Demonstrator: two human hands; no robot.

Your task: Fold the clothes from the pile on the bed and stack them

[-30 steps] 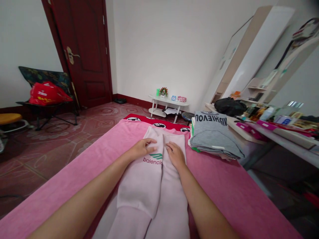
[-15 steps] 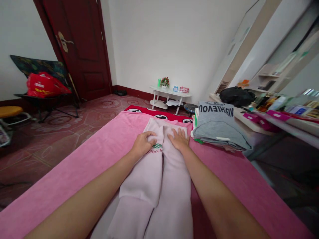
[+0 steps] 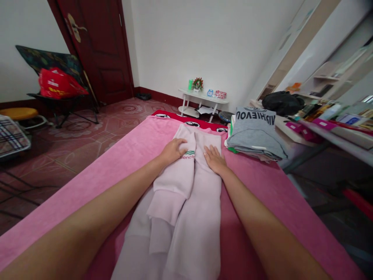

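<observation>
A pale pink sweatshirt (image 3: 204,202) with ribbed cuffs lies folded into a long strip on the pink blanket (image 3: 122,171). Red lettering and a green wave mark show on its left part, partly covered by my fingers. My left hand (image 3: 174,151) rests on that left part near the far end, thumb and forefinger apart. Across from it, my right hand (image 3: 215,159) lies flat on the right part with its fingers spread. Close by on the right stands a stack of folded clothes (image 3: 256,138), with a grey lettered shirt on top.
A red patterned cloth (image 3: 190,122) edges the blanket's far end. Beyond stands a small white table (image 3: 189,92) with little items. At left, a folding chair (image 3: 26,58) holds a red bag (image 3: 60,83). A cluttered desk (image 3: 294,134) with a black bag runs along the right.
Both hands have slid slightly toward me over the sweatshirt, and its near cuff area has shifted and bunched. The view has tilted down a little.
</observation>
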